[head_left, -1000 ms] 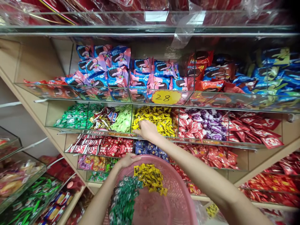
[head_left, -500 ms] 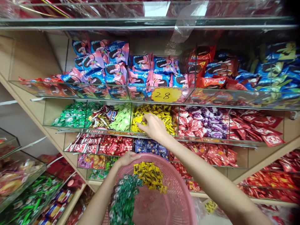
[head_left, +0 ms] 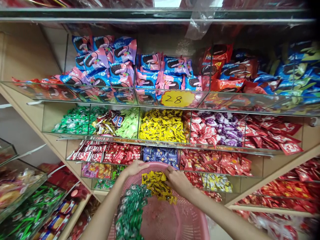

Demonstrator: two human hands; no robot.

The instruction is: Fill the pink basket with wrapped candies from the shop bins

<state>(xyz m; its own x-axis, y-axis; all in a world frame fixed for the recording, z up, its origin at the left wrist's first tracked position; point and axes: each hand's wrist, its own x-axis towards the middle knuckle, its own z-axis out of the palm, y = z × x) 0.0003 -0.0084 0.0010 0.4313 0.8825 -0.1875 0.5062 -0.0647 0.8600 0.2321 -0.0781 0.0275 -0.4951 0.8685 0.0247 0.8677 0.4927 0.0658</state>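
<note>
My left hand (head_left: 135, 167) is closed over the far left rim of a pink plastic basket (head_left: 200, 218). Inside it, green-wrapped candies (head_left: 131, 213) lie along the left side and a pile of yellow-wrapped candies (head_left: 156, 185) at the far side. Over the right edge of that yellow pile is my right hand (head_left: 178, 181), its fingers curled together and pointing left. Whatever those fingers hold, if anything, is hidden. Straight ahead on the shelf, a clear compartment is filled with more yellow candies (head_left: 163, 126).
Neighbouring bins hold green candies (head_left: 72, 120), purple and white candies (head_left: 227, 128) and red packets (head_left: 272, 130). Blue-pink cookie packs (head_left: 122, 71) fill the shelf above, behind a yellow "28" price tag (head_left: 175, 99). A clear glass ledge (head_left: 160, 144) fronts the candy bins.
My right hand has come down and back from the yellow candy bin to the yellow pile inside the basket. The left hand still grips the rim. The view has shifted slightly.
</note>
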